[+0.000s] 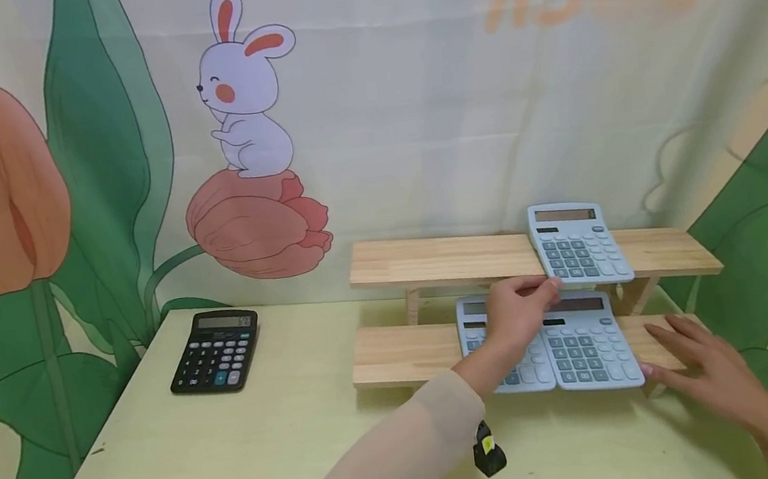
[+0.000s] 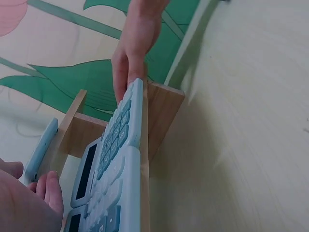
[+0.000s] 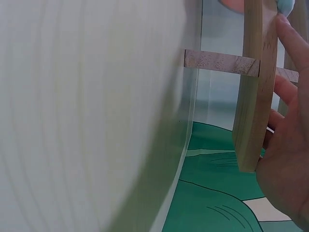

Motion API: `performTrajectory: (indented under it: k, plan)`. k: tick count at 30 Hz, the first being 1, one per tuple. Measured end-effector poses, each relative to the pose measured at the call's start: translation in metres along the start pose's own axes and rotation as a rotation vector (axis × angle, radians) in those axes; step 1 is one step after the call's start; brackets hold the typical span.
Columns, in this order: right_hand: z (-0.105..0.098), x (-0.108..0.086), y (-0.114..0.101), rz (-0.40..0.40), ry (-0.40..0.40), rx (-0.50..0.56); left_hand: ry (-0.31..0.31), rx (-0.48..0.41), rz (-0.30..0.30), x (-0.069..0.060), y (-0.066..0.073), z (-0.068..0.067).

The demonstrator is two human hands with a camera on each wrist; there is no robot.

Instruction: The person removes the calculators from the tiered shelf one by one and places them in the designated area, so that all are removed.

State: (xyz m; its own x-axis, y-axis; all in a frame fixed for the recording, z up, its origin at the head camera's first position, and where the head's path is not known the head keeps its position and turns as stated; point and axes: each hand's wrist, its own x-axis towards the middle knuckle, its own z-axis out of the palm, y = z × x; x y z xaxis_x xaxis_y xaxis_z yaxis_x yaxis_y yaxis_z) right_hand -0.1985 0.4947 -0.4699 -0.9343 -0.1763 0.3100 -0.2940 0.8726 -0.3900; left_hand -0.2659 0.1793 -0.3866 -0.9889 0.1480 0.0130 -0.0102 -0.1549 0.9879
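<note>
Three light-blue calculators stand on a two-step wooden shelf. The upper calculator (image 1: pixel 579 243) leans on the top step (image 1: pixel 437 259); my left hand (image 1: pixel 512 316) pinches its lower left corner between thumb and fingers. Below it, the lower right calculator (image 1: pixel 580 355) sits side by side with the lower left calculator (image 1: pixel 536 375) on the bottom step (image 1: pixel 401 353). My left hand and forearm partly cover the lower left one. My right hand (image 1: pixel 709 367) rests on the bottom step's right end, fingers extended, with the thumb touching the lower right calculator's corner.
A black calculator (image 1: pixel 216 352) lies on the pale table (image 1: pixel 291 419) at the left. Behind the shelf hangs a curtain (image 1: pixel 397 110) printed with a rabbit and tulips. A small black object (image 1: pixel 487 450) with a yellow mark shows beside my left sleeve.
</note>
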Motion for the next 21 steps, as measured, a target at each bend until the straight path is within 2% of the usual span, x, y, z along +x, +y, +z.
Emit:
performTrajectory:
  k: [3, 7, 14, 21]
  plan:
    - [0.001, 0.0, -0.001, -0.003, 0.006, -0.001, 0.005, -0.122, -0.036, 0.002, -0.002, 0.003]
    - [0.002, 0.0, -0.003, -0.001, 0.004, 0.002, 0.003, -0.207, -0.07, 0.004, -0.007, 0.004]
    - [0.005, 0.003, -0.005, -0.001, -0.001, -0.005, 0.019, -0.264, -0.097, 0.004, -0.007, 0.005]
    - [0.004, 0.0, 0.0, 0.002, 0.013, -0.017, -0.012, -0.3, -0.145, -0.006, -0.005, 0.006]
